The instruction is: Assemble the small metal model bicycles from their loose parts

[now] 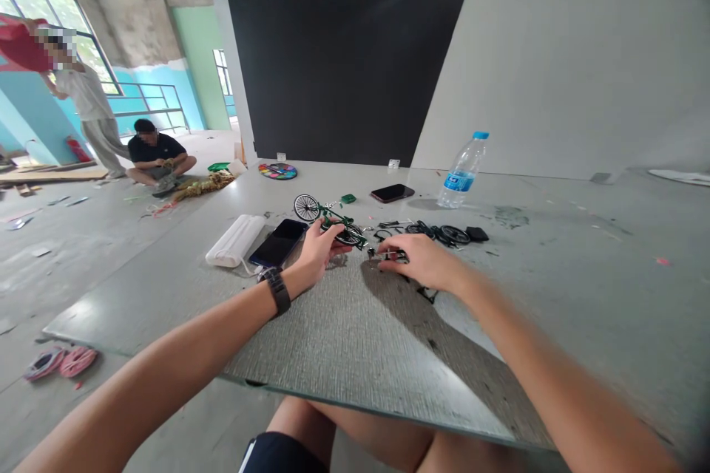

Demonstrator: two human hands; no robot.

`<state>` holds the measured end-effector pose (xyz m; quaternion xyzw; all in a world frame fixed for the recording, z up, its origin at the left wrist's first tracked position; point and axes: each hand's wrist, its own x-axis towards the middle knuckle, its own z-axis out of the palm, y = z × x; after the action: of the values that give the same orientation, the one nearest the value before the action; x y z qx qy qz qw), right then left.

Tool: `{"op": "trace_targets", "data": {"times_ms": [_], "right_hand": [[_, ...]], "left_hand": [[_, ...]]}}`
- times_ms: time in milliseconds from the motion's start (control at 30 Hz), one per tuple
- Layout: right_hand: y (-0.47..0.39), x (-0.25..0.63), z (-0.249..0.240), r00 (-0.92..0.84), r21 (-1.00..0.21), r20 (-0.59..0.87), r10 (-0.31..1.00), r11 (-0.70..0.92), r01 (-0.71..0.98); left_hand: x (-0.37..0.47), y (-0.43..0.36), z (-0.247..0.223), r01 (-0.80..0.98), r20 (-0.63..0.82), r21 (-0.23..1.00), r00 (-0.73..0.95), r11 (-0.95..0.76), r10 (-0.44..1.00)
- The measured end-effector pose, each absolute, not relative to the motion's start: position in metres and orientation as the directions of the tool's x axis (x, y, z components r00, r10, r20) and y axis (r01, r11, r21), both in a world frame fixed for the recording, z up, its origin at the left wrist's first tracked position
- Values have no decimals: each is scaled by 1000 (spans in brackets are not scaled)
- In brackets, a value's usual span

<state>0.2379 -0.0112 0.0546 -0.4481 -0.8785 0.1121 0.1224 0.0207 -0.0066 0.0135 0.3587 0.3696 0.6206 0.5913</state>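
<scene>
A small green model bicycle (pixel 331 220) with black-and-white wheels is held above the table by my left hand (pixel 322 247), whose fingers wrap round its lower wheel and frame. To the right of it, my right hand (pixel 413 257) is low over the table with fingers pinched at small dark and silver parts; what exactly lies between the fingertips is too small to tell. Just beyond that hand lie black model parts with wheels (pixel 453 235). A small black piece (pixel 427 295) rests on the table below my right hand.
On the table (pixel 310 355) are a white power bank (pixel 236 240), a phone (pixel 279 242), another phone (pixel 393 193), a water bottle (pixel 461 171), a green piece (pixel 348 199) and a colourful disc (pixel 278 171). Two people are at the far left, one standing, one seated.
</scene>
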Motion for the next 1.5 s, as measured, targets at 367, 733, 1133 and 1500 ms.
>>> {"op": "trace_targets", "data": {"times_ms": [367, 733, 1133, 1500], "right_hand": [[-17, 233, 60, -681, -304, 38, 731, 658, 689], [-17, 229, 57, -696, -281, 7, 718, 669, 688], [-17, 230, 57, -700, -283, 16, 714, 675, 681], [-15, 231, 54, -714, -274, 40, 699, 695, 665]], "left_hand": [[21, -10, 17, -466, -9, 885, -34, -8, 999], [21, -7, 14, -459, 2, 889, -28, -14, 1000], [21, -9, 15, -438, 19, 898, -26, -29, 999], [21, -7, 12, -437, 33, 899, -15, -36, 999]]}}
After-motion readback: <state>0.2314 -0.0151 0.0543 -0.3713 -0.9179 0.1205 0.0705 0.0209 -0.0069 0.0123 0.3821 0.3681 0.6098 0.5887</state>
